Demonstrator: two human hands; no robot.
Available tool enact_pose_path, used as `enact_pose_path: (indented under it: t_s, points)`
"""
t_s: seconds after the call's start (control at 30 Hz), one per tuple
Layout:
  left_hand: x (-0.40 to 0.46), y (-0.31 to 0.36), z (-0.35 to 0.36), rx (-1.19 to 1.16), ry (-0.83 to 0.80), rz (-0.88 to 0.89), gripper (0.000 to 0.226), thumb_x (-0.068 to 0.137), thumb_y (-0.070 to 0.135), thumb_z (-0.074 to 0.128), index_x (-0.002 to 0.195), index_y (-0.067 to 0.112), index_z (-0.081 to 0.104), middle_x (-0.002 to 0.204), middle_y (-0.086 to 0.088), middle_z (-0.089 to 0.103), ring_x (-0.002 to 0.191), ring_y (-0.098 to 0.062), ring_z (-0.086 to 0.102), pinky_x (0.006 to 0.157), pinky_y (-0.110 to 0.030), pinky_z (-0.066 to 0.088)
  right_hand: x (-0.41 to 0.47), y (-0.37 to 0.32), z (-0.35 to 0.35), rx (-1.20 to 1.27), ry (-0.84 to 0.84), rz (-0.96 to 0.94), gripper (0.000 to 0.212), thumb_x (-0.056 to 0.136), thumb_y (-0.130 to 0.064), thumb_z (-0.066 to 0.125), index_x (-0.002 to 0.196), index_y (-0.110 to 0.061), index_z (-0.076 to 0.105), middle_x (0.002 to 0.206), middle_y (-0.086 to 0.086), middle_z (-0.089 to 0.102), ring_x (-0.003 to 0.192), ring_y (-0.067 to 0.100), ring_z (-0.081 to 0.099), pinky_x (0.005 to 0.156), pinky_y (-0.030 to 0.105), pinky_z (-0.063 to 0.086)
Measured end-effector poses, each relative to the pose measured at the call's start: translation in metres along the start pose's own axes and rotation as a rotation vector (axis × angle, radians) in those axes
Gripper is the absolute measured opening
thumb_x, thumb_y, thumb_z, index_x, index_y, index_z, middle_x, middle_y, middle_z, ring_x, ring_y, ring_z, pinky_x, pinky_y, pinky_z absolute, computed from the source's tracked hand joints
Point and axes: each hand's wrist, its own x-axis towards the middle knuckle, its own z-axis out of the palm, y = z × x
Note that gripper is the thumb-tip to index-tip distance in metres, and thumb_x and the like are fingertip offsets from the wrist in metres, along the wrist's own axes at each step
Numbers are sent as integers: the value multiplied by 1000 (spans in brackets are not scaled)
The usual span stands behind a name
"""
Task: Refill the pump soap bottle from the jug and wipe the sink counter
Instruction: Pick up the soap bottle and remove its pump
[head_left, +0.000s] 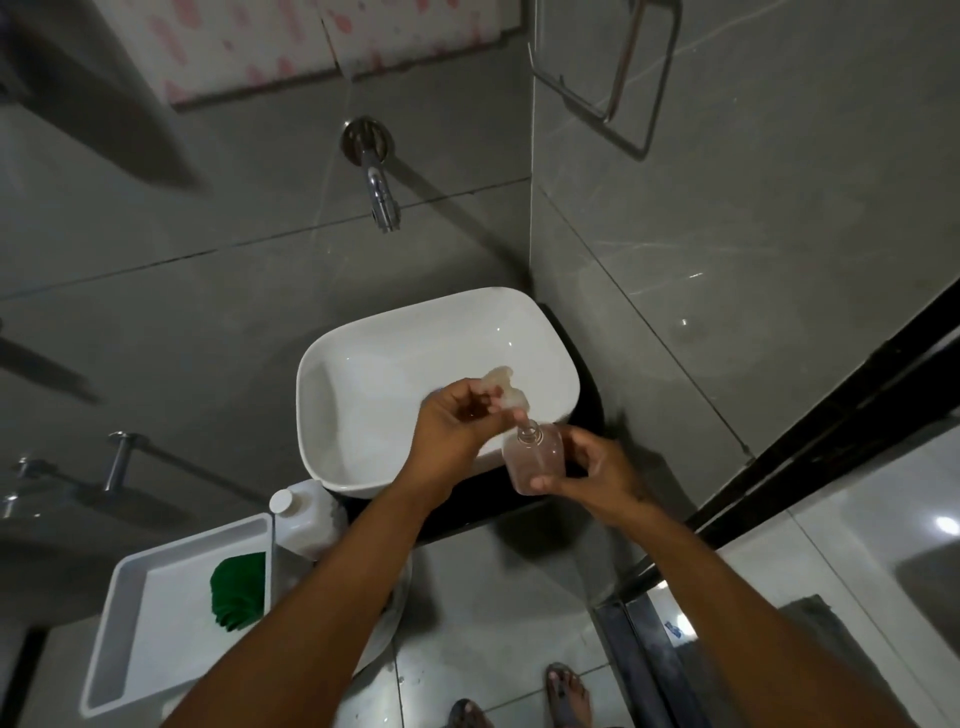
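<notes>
My right hand (597, 475) grips a small clear soap bottle (535, 457) with a little pinkish liquid, held over the near right rim of the white basin (332, 374). My left hand (457, 421) holds the blurred pump head (506, 392), lifted above the bottle's open neck, with its tube still reaching into the neck. A white jug (306, 514) with a white cap stands on the dark counter (587, 415) just left of my left forearm. A folded green cloth (239, 587) lies in a white tray (135, 649).
A chrome tap (379, 192) sticks out of the grey tiled wall above the basin. A metal towel holder (618, 78) hangs on the right wall. A black-framed glass partition (831, 426) stands to the right. My sandalled feet (566, 696) are on the tiled floor below.
</notes>
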Motion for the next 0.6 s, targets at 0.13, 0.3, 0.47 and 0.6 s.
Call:
enact_pose_path:
  t_s: [0.13,0.3,0.47,0.6]
  points:
    - [0,23,-7,-240,166,41,19,83,-7,74,92,8,69,94,-12,72,92,-26,66,79,-28,51,-1,0,-2,7,1,-3,63,56,-37,92,110,-54,64,114,-21,71,109,1,66,88,19,55]
    - [-15,25,-37,-572,430,24,16,86,5,75,98,16,75,97,-7,75,88,-20,72,81,-29,57,-2,6,-8,31,10,17,70,48,-52,93,110,-61,62,115,-26,69,110,-2,64,83,18,55]
    - [-49,-40,-46,-760,713,-179,27,93,7,68,119,11,64,103,-3,74,88,-15,73,80,-25,58,-3,22,-20,5,24,40,73,48,-48,94,114,-55,63,119,-18,70,113,6,65,89,28,56]
    - [-64,-105,-34,-799,806,-467,13,94,2,62,99,13,67,98,-3,68,79,-10,66,76,-22,50,-6,32,-27,-53,-10,65,64,61,-15,92,110,-49,67,112,-17,73,107,5,67,80,20,56]
